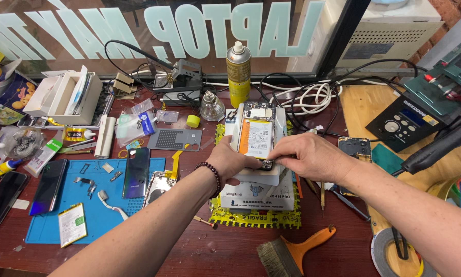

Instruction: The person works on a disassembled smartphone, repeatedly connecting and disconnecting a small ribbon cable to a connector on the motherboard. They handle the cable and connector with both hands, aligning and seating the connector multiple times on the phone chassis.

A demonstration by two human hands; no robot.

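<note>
An opened phone [257, 131] with its back cover off and its battery showing lies on a stack of white boxes [256, 192] in the middle of the bench. My left hand [229, 159], with a bead bracelet at the wrist, grips the phone's lower left edge. From the right, my right hand [308, 156] pinches at the phone's bottom end; whether it holds a tool there is hidden.
A blue work mat [94, 205] at left carries phones, a loose battery and small parts. A yellow spray can [238, 72] and a glass bottle [211, 107] stand behind. A brush [292, 251], screwdrivers, cables and a hot-air station [407, 120] lie right.
</note>
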